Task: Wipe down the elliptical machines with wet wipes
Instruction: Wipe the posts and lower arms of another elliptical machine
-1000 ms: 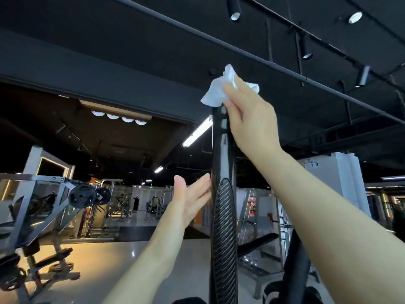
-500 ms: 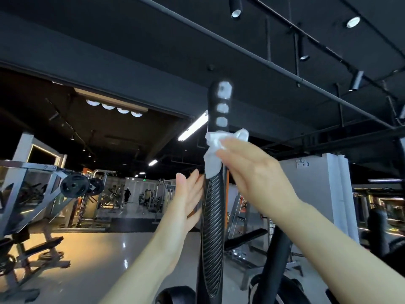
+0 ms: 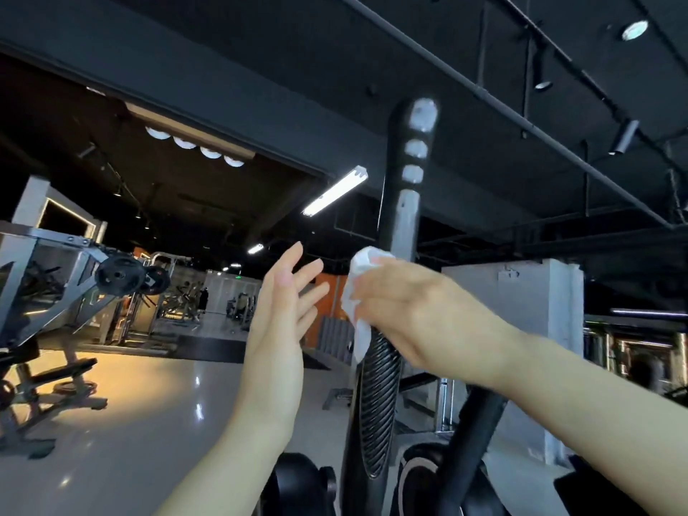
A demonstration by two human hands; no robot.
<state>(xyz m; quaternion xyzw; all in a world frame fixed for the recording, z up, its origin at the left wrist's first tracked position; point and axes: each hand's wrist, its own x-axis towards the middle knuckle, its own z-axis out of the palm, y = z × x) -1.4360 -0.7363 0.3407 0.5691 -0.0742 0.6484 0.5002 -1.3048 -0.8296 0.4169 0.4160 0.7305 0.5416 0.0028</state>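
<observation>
Right hand (image 3: 417,310) grips wipe (image 3: 359,322) round the handle (image 3: 383,385), which runs 12-to-6; left hand (image 3: 286,303) open, clear at 9.

Right hand (image 3: 417,310) with wet wipe (image 3: 359,314), seemingly around handlebar (image 3: 404,225)

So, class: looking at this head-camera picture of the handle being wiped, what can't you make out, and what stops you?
- Handle behind the right hand: head view, covered by the hand and wet wipe.
- Right fingertips: hidden behind wipe and handle.
- Three pale buttons near the handle top: too blurred to read.
- Elliptical base: cut off by the bottom edge.
- Left hand is open, beside the handle.
</observation>
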